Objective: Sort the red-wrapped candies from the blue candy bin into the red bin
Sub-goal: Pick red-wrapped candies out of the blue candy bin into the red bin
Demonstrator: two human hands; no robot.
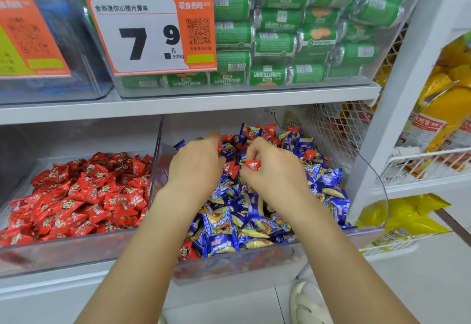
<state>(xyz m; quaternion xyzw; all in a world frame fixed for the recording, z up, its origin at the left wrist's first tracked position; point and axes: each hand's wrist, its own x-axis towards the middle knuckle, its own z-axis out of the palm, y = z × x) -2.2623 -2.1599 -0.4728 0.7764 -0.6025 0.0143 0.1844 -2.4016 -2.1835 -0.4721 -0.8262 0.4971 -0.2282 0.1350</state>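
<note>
The clear bin of blue candies [254,262] sits at centre right, heaped with blue wrappers and several red-wrapped candies [270,130] near the back. The bin of red candies [84,249] stands to its left. My right hand [275,170] is over the blue heap and pinches a red-wrapped candy [252,164] in its fingertips. My left hand [196,165] reaches into the same bin, its fingers curled down onto red candies at the heap's middle; whether it grips one is hidden by the hand. One red candy [187,251] lies at the bin's front left corner.
A white shelf edge [178,105] runs just above both bins, with a bin of green rolls [280,43] and a price tag [150,33] on it. A white upright [397,99] and wire racks with yellow packs [438,109] stand to the right.
</note>
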